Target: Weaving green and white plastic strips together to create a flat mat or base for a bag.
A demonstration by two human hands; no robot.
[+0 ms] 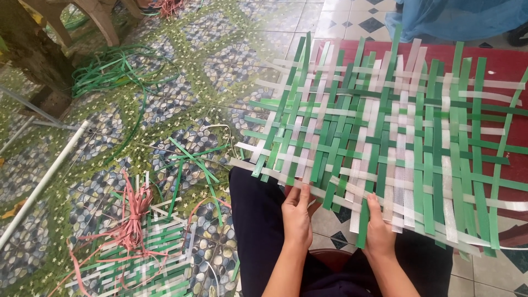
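No packages, labels, signs or screens in sight

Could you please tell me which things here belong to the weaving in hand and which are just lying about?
In hand:
woven mat of green and white strips
left hand at its near edge
right hand on a green strip

Lying about:
smaller woven piece
pink strips
loose green strips
white pipe
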